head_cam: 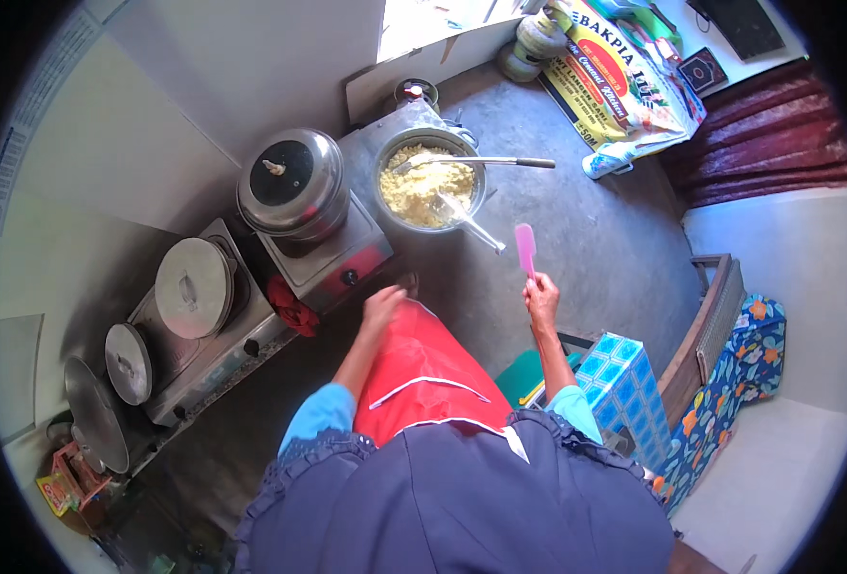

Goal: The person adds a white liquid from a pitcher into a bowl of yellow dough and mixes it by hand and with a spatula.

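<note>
In my right hand [541,298] I hold a pink spatula [525,245] upright by its handle, its flat blade raised above the fingers. My left hand [384,307] is over the left edge of my red apron [434,359], near the front of a gas stove; it is blurred, and its grip is unclear. Ahead of me a large metal pot [479,194] holds a pale yellow crumbly food [418,190]. A long-handled metal turner [509,162] lies across it. A second metal utensil [477,231] is stuck into the food, its handle over the near rim.
A lidded steamer pot [294,226] stands on the gas stove [323,267] at left. Lidded pots [192,287] sit on another stove [244,330]. A gas cylinder [524,61], printed banner [596,72], blue-tiled stand [614,373] and wooden bench [696,323] are to the right.
</note>
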Demonstrator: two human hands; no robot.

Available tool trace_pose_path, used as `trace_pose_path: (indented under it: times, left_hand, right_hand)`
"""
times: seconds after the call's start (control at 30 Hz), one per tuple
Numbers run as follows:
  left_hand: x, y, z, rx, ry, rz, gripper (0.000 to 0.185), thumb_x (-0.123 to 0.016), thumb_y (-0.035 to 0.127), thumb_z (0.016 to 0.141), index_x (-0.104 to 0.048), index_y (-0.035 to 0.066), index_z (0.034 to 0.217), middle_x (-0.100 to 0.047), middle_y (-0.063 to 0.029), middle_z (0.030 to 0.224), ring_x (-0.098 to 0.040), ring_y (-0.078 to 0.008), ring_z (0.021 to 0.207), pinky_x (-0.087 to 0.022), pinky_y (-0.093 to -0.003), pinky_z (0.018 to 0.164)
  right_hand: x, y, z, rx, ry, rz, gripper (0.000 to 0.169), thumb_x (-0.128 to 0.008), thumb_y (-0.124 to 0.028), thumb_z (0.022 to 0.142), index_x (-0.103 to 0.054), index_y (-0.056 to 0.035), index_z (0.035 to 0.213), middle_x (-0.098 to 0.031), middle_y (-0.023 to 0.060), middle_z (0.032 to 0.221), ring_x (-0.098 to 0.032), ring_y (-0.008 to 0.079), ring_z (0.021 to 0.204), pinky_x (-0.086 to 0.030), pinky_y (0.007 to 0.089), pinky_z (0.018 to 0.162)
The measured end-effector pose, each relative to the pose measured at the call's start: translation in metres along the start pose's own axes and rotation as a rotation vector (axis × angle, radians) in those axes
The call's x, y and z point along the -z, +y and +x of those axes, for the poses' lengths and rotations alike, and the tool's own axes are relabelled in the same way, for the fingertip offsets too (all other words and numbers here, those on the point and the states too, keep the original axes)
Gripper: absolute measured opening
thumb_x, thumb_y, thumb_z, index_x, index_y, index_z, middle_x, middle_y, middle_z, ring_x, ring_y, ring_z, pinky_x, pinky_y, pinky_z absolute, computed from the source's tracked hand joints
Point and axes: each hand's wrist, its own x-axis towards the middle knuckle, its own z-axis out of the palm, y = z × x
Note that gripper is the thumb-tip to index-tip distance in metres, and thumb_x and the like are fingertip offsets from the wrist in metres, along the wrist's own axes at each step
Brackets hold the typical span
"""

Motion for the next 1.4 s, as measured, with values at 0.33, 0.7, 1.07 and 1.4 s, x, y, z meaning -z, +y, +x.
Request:
trace_pose_path:
  times: [0.33,0.7,1.07,1.4]
  left_hand:
    - [-0.182,0.052,0.144,0.441,-0.199,-1.031,0.082,-0.081,0.037,0.075,-0.036,0.002,0.134,-0.045,-0.028,0.122,-0.052,-0.0392,0.107,-0.051,-0.0542,0.083]
    - [-0.128,0.103,0.16,0.527,-0.047,-0.569,0.012,-0.063,0.01,0.087,-0.054,0.003,0.084,-0.05,-0.0052,0.06,-0.048,-0.014,0.044,-0.039,-0.03,0.038]
    - [-0.148,0.131,0.098,0.575,0.059,-0.339,0.013,-0.063,0.008,0.085,-0.052,0.004,0.079,-0.048,-0.0021,0.058,-0.046,-0.0114,0.042,-0.039,-0.0289,0.034]
    - [-0.185,0.136,0.062,0.477,0.261,-0.848,0.014,-0.065,0.009,0.086,-0.051,0.008,0.085,-0.052,-0.0012,0.062,-0.05,-0.0092,0.043,-0.045,-0.0278,0.034]
  right_hand:
    - [-0.102,-0.076,0.145,0.431,-0.3,-0.732,0.007,-0.054,-0.012,0.091,-0.059,-0.0098,0.095,-0.064,0.0204,0.08,-0.063,0.0427,0.078,-0.047,0.0509,0.062]
    - [-0.136,-0.07,0.197,0.718,-0.676,-0.736,0.038,-0.054,0.0,0.075,-0.063,-0.0174,0.108,-0.065,0.0129,0.086,-0.066,0.0361,0.078,-0.052,0.0479,0.065]
    - [-0.164,-0.074,0.273,0.573,-0.905,-0.95,0.022,-0.051,-0.013,0.081,-0.069,-0.0079,0.092,-0.067,0.0221,0.086,-0.066,0.0415,0.082,-0.051,0.0512,0.071]
    - [-0.247,-0.059,0.291,0.637,-0.925,-1.164,0.025,-0.051,-0.018,0.089,-0.07,-0.004,0.081,-0.07,0.0173,0.08,-0.071,0.0315,0.079,-0.056,0.0435,0.068]
